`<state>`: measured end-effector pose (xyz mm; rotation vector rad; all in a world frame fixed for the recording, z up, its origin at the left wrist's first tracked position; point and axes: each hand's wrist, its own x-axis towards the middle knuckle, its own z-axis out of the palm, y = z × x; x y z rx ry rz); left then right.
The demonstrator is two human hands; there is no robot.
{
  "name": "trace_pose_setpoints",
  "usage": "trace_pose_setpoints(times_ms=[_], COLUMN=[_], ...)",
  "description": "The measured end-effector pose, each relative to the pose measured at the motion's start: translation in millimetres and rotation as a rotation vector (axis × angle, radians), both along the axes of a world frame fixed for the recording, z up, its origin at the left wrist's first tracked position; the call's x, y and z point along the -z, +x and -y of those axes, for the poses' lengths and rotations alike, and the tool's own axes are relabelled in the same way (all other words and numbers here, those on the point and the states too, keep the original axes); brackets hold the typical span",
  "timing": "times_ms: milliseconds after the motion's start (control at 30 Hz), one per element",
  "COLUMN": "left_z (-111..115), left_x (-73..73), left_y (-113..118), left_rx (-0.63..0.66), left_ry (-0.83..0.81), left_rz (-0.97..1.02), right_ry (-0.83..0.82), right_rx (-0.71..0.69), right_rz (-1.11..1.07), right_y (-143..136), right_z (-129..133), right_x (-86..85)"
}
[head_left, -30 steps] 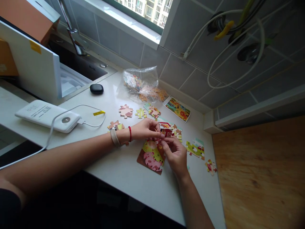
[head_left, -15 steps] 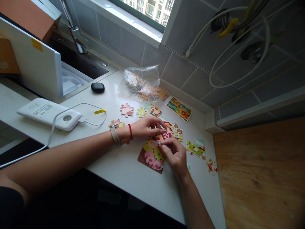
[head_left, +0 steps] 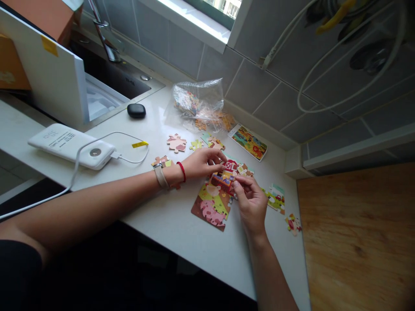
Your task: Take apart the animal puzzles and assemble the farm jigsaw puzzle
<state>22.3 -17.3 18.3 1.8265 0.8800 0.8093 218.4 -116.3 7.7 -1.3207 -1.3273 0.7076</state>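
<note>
A partly joined jigsaw puzzle (head_left: pixel 212 207) lies on the counter, showing a pink pig, a hen and a red barn. Between my hands is a red and purple puzzle piece (head_left: pixel 223 182) over the puzzle's middle. My right hand (head_left: pixel 253 205) pinches its right side between thumb and fingers. My left hand (head_left: pixel 207 163), with bent fingers and thumb, grips at its upper left edge, beside the barn. Whether the piece sits locked into the puzzle I cannot tell. More joined pieces (head_left: pixel 244 169) lie just beyond the right fingers, partly covered.
Loose pieces (head_left: pixel 177 143) lie behind my left hand, with a sheep section (head_left: pixel 277 198) at the right. A clear bag of pieces (head_left: pixel 197 103) and a picture card (head_left: pixel 249 141) stand near the wall. Left are a power bank (head_left: pixel 69 144) with a cable and a black case (head_left: pixel 136 111).
My right hand has shifted right and slightly away from the pig section. The red and purple piece now shows between the hands. My left hand stays at the barn; the camera view has shifted slightly.
</note>
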Motion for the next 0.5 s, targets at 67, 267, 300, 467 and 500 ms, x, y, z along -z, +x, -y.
trace_pose_setpoints(times_ms=[67, 267, 300, 467, 500], left_z=[-2.7, -6.3, -6.4, -5.5, -4.8], left_x=[2.2, 5.5, 5.9, 9.8, 10.5], left_y=[-1.6, -6.0, -6.0, -3.8, -3.2], left_rx=[-0.090, -0.134, -0.127, -0.114, -0.119], left_ry=[0.097, 0.270, 0.278, 0.338, 0.349], left_rz=[-0.095, -0.383, -0.405, -0.441, -0.443], right_ry=[0.053, 0.067, 0.059, 0.013, 0.012], right_rx=[0.005, -0.003, -0.002, -0.017, -0.019], right_rz=[0.051, 0.081, 0.093, 0.169, 0.188], right_y=[0.9, 0.3, -0.3, -1.8, -1.7], right_z=[-1.2, -0.4, 0.0, 0.7, 0.5], right_x=[0.3, 0.7, 0.4, 1.0, 2.2])
